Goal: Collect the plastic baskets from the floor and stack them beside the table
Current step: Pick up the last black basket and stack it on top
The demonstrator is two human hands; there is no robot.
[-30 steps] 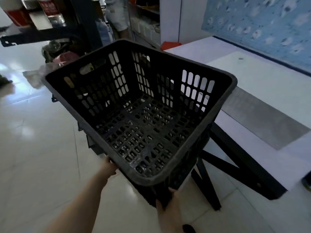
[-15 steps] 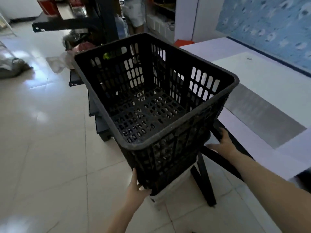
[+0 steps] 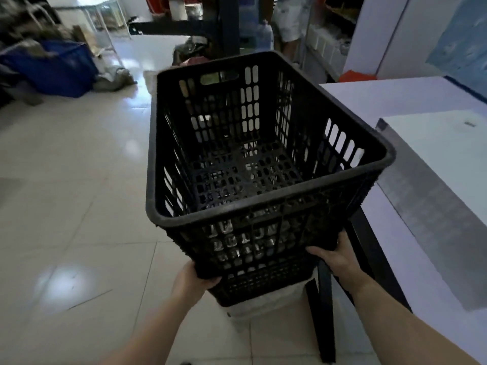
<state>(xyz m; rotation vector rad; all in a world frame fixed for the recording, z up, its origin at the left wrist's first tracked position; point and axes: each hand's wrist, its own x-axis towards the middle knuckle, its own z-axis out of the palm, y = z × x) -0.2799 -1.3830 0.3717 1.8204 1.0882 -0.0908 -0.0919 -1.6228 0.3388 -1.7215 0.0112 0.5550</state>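
A large black slotted plastic basket [image 3: 263, 212] fills the middle of the view, upright and level, right beside the white table [image 3: 411, 106]. My left hand [image 3: 191, 281] grips its near lower left corner. My right hand [image 3: 336, 255] grips its near lower right corner. Under it, another black basket [image 3: 263, 283] shows, and below that a white basket [image 3: 266, 309] on the floor. The top basket appears partly nested into the one below.
The table's black legs [image 3: 325, 317] stand just right of the stack. A blue crate [image 3: 52, 67] and piled bags lie on the tiled floor at far left. A person [image 3: 287, 19] stands by shelves at the back, beside a water jug [image 3: 263, 35].
The basket has gone from tilted toward me to level and has come lower over the stack. Both my hands have shifted to its near lower corners.
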